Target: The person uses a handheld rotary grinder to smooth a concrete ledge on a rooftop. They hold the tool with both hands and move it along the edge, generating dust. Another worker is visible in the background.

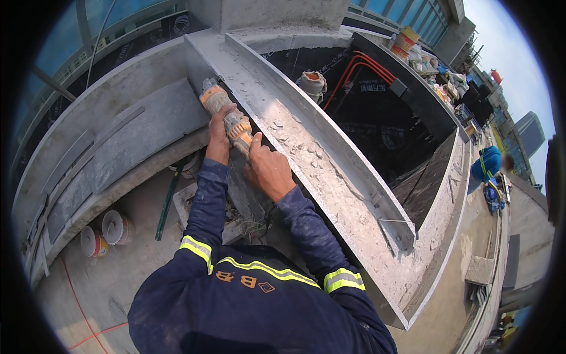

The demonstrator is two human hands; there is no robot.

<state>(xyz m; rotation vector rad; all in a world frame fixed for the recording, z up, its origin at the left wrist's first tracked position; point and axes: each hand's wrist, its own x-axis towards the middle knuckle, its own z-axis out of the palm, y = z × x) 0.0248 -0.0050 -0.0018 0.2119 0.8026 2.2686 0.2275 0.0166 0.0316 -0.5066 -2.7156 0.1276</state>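
Note:
Both hands are closed on a dusty orange and grey power tool, an angle grinder by its shape (240,128). My left hand (219,137) wraps round the middle of its body. At the rear end, my right hand (270,168) grips the handle. The tool's front end lies against the near side edge of a grey metal channel (318,177), close to its far left end. What its tip touches is too small to make out. Grey dust and broken chips (312,152) lie along the channel floor.
Two buckets (117,227) stand on the floor at left, near a green bar (169,203) and a red cord (79,307). Beyond the channel is a black-lined pit (377,118) with red pipes (348,68) and a white sack (312,84). A person in blue (488,165) works far right.

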